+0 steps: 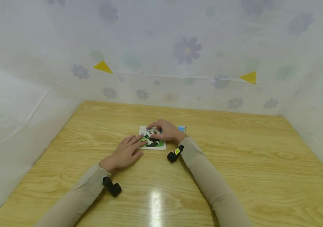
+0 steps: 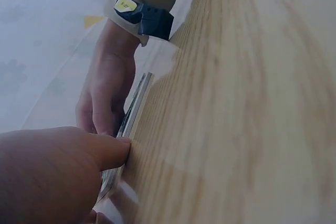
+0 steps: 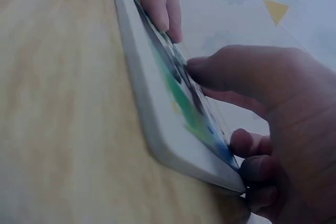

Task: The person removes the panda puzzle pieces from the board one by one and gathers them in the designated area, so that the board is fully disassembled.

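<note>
A panda jigsaw puzzle [image 1: 161,148] in a white frame lies flat on the table, in the middle of the head view. My left hand [image 1: 126,153] rests on its left side, fingers fairly straight, fingertips touching the picture. From the right, my right hand [image 1: 167,130] reaches over the upper part. Its thumb and forefinger bracket a puzzle piece [image 1: 154,132] with the panda's face. In the right wrist view the right thumb [image 3: 210,72] touches the picture surface, and the other fingers curl by the frame's edge. Part of the puzzle's upper right is hidden under this hand.
A small blue puzzle piece [image 1: 182,128] lies on the wooden table [image 1: 249,164], just right of the right hand. Behind stands a pale flowered curtain [image 1: 155,47] with two yellow triangles. Both wrists carry black cameras [image 1: 112,187].
</note>
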The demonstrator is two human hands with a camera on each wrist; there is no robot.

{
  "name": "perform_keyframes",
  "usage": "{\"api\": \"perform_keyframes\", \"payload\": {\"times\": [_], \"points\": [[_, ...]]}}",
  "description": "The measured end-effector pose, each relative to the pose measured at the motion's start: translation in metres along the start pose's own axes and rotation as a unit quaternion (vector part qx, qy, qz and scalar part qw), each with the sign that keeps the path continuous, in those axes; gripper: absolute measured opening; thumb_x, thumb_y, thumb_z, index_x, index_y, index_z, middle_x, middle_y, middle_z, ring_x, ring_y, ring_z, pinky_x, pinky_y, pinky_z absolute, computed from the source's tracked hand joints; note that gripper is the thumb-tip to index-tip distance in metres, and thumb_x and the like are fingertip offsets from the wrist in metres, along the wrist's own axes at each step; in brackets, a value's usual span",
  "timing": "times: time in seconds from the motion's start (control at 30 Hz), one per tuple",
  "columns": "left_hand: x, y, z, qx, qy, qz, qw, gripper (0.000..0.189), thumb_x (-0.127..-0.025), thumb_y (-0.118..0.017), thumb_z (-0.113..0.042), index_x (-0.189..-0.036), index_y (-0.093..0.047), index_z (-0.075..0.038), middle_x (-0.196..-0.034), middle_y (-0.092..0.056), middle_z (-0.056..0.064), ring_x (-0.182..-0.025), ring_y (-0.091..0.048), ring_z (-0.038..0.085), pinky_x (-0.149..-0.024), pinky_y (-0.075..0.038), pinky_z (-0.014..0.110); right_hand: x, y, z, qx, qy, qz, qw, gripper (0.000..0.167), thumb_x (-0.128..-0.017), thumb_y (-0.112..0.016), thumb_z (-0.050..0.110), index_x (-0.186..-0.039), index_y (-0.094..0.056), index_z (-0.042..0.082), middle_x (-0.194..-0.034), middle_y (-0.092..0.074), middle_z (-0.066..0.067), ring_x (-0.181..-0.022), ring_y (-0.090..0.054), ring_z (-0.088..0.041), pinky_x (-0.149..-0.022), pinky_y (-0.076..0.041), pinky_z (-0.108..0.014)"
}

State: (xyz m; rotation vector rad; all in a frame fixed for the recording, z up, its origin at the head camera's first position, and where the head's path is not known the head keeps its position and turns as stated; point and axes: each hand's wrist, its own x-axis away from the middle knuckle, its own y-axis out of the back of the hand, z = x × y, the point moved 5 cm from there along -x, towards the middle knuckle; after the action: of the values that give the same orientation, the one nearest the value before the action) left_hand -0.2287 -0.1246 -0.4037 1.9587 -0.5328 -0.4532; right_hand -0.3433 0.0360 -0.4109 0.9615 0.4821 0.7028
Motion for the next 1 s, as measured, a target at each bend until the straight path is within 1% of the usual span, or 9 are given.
{"api": "perform_keyframes", "payload": {"times": [0.2, 0.27, 0.4, 0.47, 0.57, 0.77, 0.87, 1.0], "points": [[0.000, -0.002, 0.001, 0.001, 0.009, 0.006, 0.9999, 0.047, -0.100, -0.051, -0.025, -0.144, -0.046, -0.011, -0.156, -0.029, 0.016, -0.141, -0.023, 0.046, -0.111, -0.017, 0.066, -0.004, 0.003, 0.000, -0.022, 0.004, 0.050, 0.9985, 0.041, -0.091, -0.065, 0.034, -0.130, -0.062, 0.020, -0.103, -0.055, -0.005, -0.082, -0.042, -0.017, -0.074, -0.035, -0.030], [-0.001, -0.003, 0.002, 0.001, 0.012, 0.011, 0.9999, 0.047, -0.100, -0.051, -0.026, -0.144, -0.046, -0.012, -0.157, -0.028, 0.014, -0.142, -0.022, 0.045, -0.112, -0.017, 0.064, -0.007, 0.004, 0.000, -0.023, 0.001, 0.068, 0.9974, 0.042, -0.091, -0.067, 0.034, -0.129, -0.061, 0.019, -0.100, -0.055, -0.004, -0.079, -0.041, -0.016, -0.073, -0.033, -0.029], [-0.002, -0.005, 0.004, 0.000, 0.012, 0.011, 0.9999, 0.048, -0.100, -0.050, -0.028, -0.145, -0.045, -0.013, -0.157, -0.027, 0.013, -0.142, -0.021, 0.044, -0.113, -0.016, 0.064, -0.014, 0.003, -0.003, -0.019, -0.002, 0.097, 0.9951, 0.040, -0.089, -0.069, 0.034, -0.125, -0.059, 0.021, -0.076, -0.045, -0.001, -0.065, -0.034, -0.014, -0.065, -0.029, -0.026], [-0.002, -0.005, 0.006, 0.000, 0.012, 0.010, 0.9999, 0.048, -0.100, -0.050, -0.028, -0.145, -0.045, -0.014, -0.158, -0.027, 0.013, -0.143, -0.021, 0.044, -0.113, -0.016, 0.063, -0.017, 0.004, -0.003, -0.022, -0.003, 0.106, 0.9941, 0.038, -0.088, -0.070, 0.033, -0.122, -0.058, 0.021, -0.069, -0.039, 0.001, -0.061, -0.031, -0.013, -0.062, -0.028, -0.026], [-0.002, -0.004, 0.006, -0.008, 0.004, 0.001, 1.0000, 0.047, -0.100, -0.051, -0.026, -0.144, -0.046, -0.012, -0.157, -0.028, 0.015, -0.141, -0.023, 0.045, -0.112, -0.017, 0.064, -0.020, 0.006, -0.002, -0.027, -0.005, 0.113, 0.9933, 0.040, -0.086, -0.073, 0.032, -0.119, -0.055, 0.019, -0.065, -0.037, 0.002, -0.058, -0.031, -0.013, -0.060, -0.028, -0.025], [-0.002, -0.005, 0.008, -0.014, -0.004, -0.006, 0.9999, 0.047, -0.099, -0.052, -0.025, -0.144, -0.046, -0.010, -0.155, -0.030, 0.016, -0.140, -0.025, 0.046, -0.111, -0.019, 0.065, -0.022, 0.009, -0.001, -0.025, -0.017, 0.107, 0.9938, 0.045, -0.083, -0.076, 0.032, -0.115, -0.051, 0.013, -0.070, -0.041, 0.001, -0.062, -0.036, -0.013, -0.060, -0.031, -0.025], [-0.002, -0.006, 0.009, -0.013, -0.001, -0.002, 0.9999, 0.047, -0.099, -0.052, -0.026, -0.144, -0.046, -0.011, -0.156, -0.029, 0.015, -0.141, -0.024, 0.045, -0.111, -0.019, 0.064, -0.022, 0.007, -0.003, -0.021, -0.014, 0.102, 0.9945, 0.043, -0.083, -0.076, 0.032, -0.116, -0.053, 0.015, -0.069, -0.041, 0.002, -0.061, -0.035, -0.012, -0.060, -0.030, -0.025], [-0.003, -0.006, 0.010, -0.011, 0.003, 0.000, 0.9999, 0.047, -0.099, -0.052, -0.026, -0.144, -0.046, -0.011, -0.157, -0.028, 0.014, -0.141, -0.024, 0.044, -0.111, -0.019, 0.064, -0.022, 0.007, -0.003, -0.022, -0.001, 0.099, 0.9949, 0.040, -0.084, -0.075, 0.031, -0.115, -0.055, 0.016, -0.068, -0.040, 0.002, -0.060, -0.034, -0.012, -0.061, -0.030, -0.026]]}}
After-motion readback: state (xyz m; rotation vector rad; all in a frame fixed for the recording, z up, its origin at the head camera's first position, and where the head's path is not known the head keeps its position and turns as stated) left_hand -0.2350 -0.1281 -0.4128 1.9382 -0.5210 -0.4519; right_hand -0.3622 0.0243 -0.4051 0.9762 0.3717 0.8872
